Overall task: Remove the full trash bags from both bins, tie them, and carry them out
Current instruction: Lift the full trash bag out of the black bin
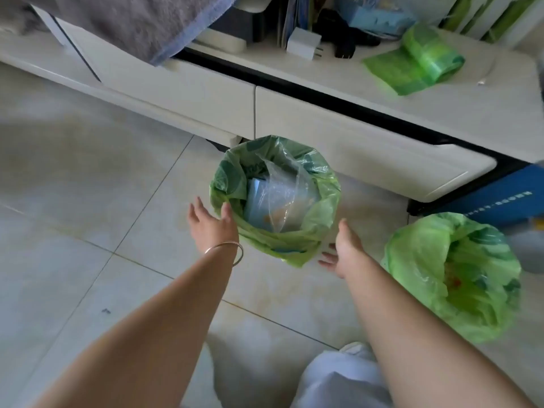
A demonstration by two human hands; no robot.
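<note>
Two bins lined with green trash bags stand on the tiled floor. The nearer middle bag (318, 219) is folded over its bin's rim and holds clear plastic and blue packaging. The second green bag (418, 269) sits at the right with reddish scraps inside. My left hand (210, 223) is open at the left side of the middle bag, thumb touching its rim. My right hand (344, 251) is open at the bag's lower right edge, fingers spread, holding nothing.
A low white cabinet (353, 142) runs behind the bins. On it lie a roll of fresh green bags (418, 60), a white charger (303, 42) and a grey towel (132, 22). A blue box (500, 195) stands at the right. My knee (338, 381) shows below.
</note>
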